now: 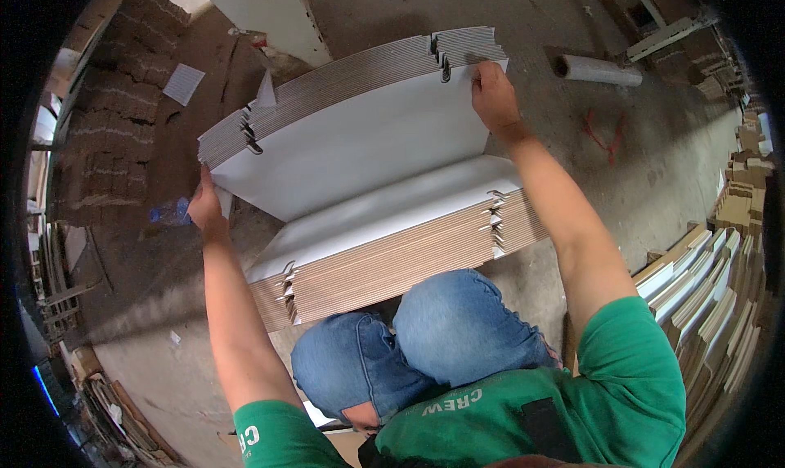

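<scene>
At the centre of the frame, the stack of flat cardboard sheets is lifted open. The left hand grips its left edge, the right hand its upper right corner, above the lower stack on the floor.

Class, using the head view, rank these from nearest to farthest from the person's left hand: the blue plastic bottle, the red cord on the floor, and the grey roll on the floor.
Measured from the left hand:
1. Blue plastic bottle, on the floor just to the hand's left, almost touching it.
2. Red cord, on the concrete far to the right, beyond the right forearm.
3. Grey roll, upper right, slightly farther than the cord.
</scene>
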{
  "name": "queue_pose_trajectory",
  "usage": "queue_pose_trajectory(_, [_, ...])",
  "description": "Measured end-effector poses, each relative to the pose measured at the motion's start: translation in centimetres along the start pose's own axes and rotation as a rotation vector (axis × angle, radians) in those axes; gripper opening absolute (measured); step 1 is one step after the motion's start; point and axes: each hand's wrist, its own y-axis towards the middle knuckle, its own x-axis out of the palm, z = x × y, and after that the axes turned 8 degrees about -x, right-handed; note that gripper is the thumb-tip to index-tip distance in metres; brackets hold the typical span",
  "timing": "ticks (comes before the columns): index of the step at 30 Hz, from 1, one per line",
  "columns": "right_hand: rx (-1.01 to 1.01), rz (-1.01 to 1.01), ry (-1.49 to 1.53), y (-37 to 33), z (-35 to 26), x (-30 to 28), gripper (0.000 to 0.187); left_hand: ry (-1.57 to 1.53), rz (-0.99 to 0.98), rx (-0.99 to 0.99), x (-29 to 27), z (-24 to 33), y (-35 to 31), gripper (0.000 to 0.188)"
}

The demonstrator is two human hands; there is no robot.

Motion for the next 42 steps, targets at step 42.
queue_pose_trajectory(42, [0.258,-0.387,1.454,-3.7,-18.9,-25.3,0.034,-0.250,-0.853,0.364,-2.7,13.4,-39.7,0.046])
